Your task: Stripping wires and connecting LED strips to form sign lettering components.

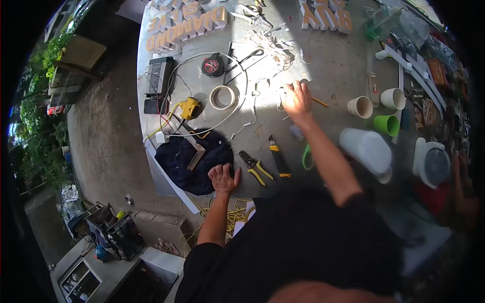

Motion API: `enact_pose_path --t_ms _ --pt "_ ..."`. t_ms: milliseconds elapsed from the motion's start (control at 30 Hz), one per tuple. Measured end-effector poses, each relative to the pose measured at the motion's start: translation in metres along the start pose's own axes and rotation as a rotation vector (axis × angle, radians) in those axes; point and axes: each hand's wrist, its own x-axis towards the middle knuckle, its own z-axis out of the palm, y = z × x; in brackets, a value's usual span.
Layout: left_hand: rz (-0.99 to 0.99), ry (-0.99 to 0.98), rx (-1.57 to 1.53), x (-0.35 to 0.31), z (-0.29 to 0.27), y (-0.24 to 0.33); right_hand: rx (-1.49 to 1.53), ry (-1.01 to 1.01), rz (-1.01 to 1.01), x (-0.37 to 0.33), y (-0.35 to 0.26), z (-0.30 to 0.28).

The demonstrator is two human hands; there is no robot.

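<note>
My left hand lies with fingers spread on the edge of a dark navy cloth and the metal table. A small metal channel piece rests on that cloth. Farther out, my right hand has its fingers bent and pinched at a thin white wire; glare blurs the fingertips. A string of small white modules trails over the table to the left of it. A pencil lies beside my right hand. Between my arms are yellow-handled wire strippers and a utility knife.
Left lie a tape roll, a tape measure, a yellow tool and a metal power supply. Raised letters stand at the far side. Right are cups, a white jug and a small fan.
</note>
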Motion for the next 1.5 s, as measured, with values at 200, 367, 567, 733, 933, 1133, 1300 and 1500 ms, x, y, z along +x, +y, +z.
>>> enact_pose_path --t_ms 200,367,567,733,933,1133,1300,1500 --pt "-0.018 0.01 -0.006 -0.001 -0.001 0.0 -0.069 0.034 -0.118 0.004 -0.03 -0.078" --pt "0.004 -0.008 0.005 0.0 -0.004 -0.003 0.59 0.154 -0.323 0.016 -0.086 -0.177" --pt "-0.003 0.004 0.008 0.001 -0.006 -0.004 0.909 -0.062 -0.505 0.047 -0.158 -0.29" --pt "-0.01 -0.024 0.003 -0.002 -0.007 -0.003 1.082 -0.128 -0.614 0.052 -0.212 -0.376" --pt "-0.001 -0.015 0.004 -0.002 -0.005 -0.003 1.058 0.142 -1.025 0.064 -0.256 -0.37" --pt "0.01 0.006 0.0 -0.001 -0.006 -0.002 0.94 0.076 -0.921 0.083 -0.243 -0.368" --pt "0.013 0.012 -0.007 0.0 -0.007 -0.002 0.81 0.041 -0.755 0.108 -0.215 -0.353" --pt "-0.024 -0.016 -0.026 -0.002 -0.004 -0.004 0.659 0.001 -0.599 0.139 -0.171 -0.271"
